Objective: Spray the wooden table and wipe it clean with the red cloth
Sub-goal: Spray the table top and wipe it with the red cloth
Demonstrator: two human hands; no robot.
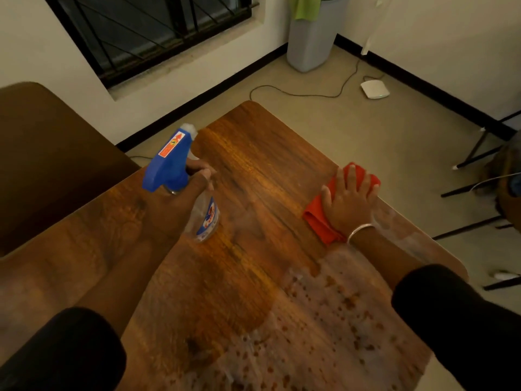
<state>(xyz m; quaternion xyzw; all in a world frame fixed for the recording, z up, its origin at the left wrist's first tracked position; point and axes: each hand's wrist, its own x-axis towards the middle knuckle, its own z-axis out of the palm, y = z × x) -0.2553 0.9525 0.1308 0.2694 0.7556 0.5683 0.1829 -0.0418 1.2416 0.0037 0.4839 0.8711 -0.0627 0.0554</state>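
**Wipe Stage: Cloth Position Relative to the Wet Area**

Your left hand (180, 198) gripped the spray bottle (183, 182) around its neck, fingers curled at the trigger, with the blue head pointing away from you and the clear body angled down over the wooden table (253, 153). Whether the bottle base touched the surface could not be determined.

Your right hand (348, 200) lay flat, fingers straight and spread, pressing the red cloth (318, 218) onto the table near its right edge. The cloth was bunched under the palm, with its long axis running from near-left to far-right.

The relation governing the coming move was this: a speckled, whitish wet patch (324, 320) covered the near right part of the table, between your forearms, and lay on your side of the cloth. A thinner film appeared just beside your right wrist along the right edge. The right hand was nearer to the patch and already held the cloth. In all likelihood, the wipe called for drawing the cloth back toward you across the patch. The bottle hand was well apart to the left, clear of that path.
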